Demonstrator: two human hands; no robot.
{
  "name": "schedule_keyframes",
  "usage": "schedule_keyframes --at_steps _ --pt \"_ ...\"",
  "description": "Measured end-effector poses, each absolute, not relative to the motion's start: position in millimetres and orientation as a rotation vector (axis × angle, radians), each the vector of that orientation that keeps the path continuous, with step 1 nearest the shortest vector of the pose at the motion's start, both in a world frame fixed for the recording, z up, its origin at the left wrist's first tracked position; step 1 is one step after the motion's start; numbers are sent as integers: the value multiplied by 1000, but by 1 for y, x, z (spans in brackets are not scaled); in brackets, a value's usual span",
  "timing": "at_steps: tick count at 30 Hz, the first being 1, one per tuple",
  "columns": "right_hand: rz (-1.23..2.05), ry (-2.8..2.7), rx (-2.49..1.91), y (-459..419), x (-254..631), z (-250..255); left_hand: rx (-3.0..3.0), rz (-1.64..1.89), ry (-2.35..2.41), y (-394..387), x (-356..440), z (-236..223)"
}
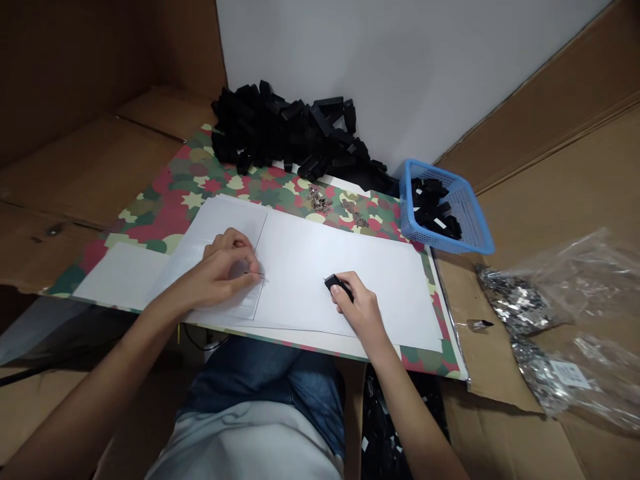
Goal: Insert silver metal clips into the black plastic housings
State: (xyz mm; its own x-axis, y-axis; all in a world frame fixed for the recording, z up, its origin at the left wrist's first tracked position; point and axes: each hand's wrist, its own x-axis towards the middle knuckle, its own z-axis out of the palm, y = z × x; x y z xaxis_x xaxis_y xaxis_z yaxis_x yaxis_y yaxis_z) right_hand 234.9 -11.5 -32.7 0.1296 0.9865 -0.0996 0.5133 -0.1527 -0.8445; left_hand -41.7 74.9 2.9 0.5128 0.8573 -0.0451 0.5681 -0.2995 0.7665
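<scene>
Left hand (224, 272) closed, pinching small metal part (251, 273); right hand (361, 312) gripping black plastic block (335, 285); both over white paper (395, 293).

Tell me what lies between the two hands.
In the head view, white paper lies between the left hand and the right hand.

the left hand (225, 268) hides a tiny part (247, 272), maybe metal.

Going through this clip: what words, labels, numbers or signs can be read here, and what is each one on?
No words, brands or numbers can be read.
A white label on the clear plastic bag carries print too small and blurred to read.
</scene>
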Motion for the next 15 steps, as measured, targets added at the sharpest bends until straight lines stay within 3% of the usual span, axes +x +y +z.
schedule_keyframes --at_steps 7,11,15 --pt "1098 -1051 -1456 -19 217 -1 1446 1060 961 51 -41 16" --pt "1206 -712 -1342 -26 175 9 1158 1040 858 7 4 18" --pt "1078 -534 -1346 -31 141 2 970 1104 842 -21 38 14"
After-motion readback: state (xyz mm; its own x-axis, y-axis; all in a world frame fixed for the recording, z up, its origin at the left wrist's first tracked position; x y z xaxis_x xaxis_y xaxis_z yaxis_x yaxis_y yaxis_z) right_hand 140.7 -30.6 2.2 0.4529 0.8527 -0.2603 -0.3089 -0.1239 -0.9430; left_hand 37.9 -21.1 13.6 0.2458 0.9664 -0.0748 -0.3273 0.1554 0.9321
